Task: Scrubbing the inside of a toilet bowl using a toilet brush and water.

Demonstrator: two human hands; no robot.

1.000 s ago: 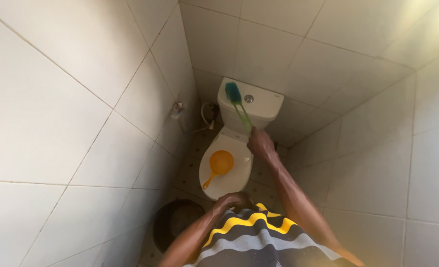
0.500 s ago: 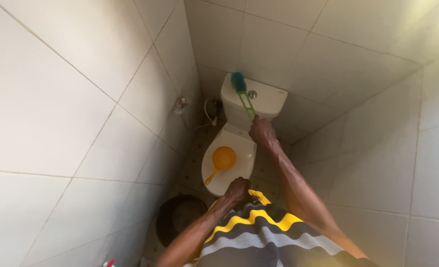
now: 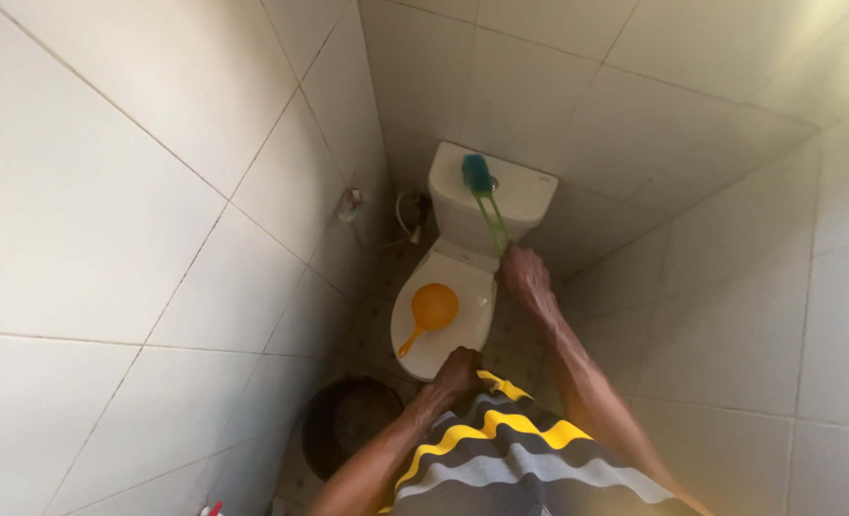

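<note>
My right hand [image 3: 525, 275] grips the green handle of a toilet brush [image 3: 486, 205]. Its blue-green head rests on the lid of the white cistern [image 3: 520, 191], covering the flush button. Below it the white toilet [image 3: 462, 325] has its lid down, and an orange plastic scoop [image 3: 428, 312] lies on the lid. My left hand [image 3: 455, 370] is closed against the hem of my striped shirt, near the toilet's front edge.
White tiled walls [image 3: 138, 191] close in on the left, back and right. A dark round bucket [image 3: 346, 420] stands on the floor left of the toilet. A hose and valve [image 3: 407, 212] sit beside the cistern. A small fixture [image 3: 350, 204] is on the left wall.
The brush head has slid right across the cistern lid from its back left edge to the button. My right hand has moved slightly right and down.
</note>
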